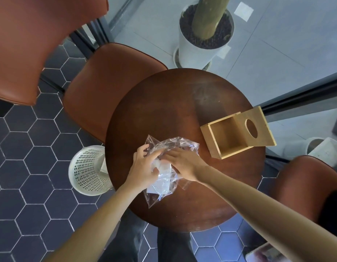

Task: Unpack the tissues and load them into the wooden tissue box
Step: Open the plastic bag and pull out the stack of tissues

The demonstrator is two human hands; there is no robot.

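- Tissues (164,168) sit as a white wad inside the clear plastic wrapper (163,167), on the near-left part of the round table (182,103), well apart from the wooden tissue box (237,132).
- Left hand (145,165) curls its fingers onto the wrapper's left side, thumb pressing the plastic near the wad; pinching film for sure, tissue itself not clear.
- Right hand (182,165) lies over the wrapper's right side, fingers reaching into the crumpled film; whether they have closed on anything I cannot tell (plastic hides the tips).
- Step in hand, as I judge it: unpacking, wad not yet free of the film.
- Next move likely calls for holding the film down with one hand and drawing the wad out whole with the other, then carrying it right to the box.
- Box stands at the table's right edge, lid slid partly back, oval hole in the lid, open cavity looks empty.
- Waste basket (88,171) on the floor left of the table, something pale inside, unclear what.
- Plant pot (203,33) beyond the table's far edge holds dark pebbles round a thick green stem.
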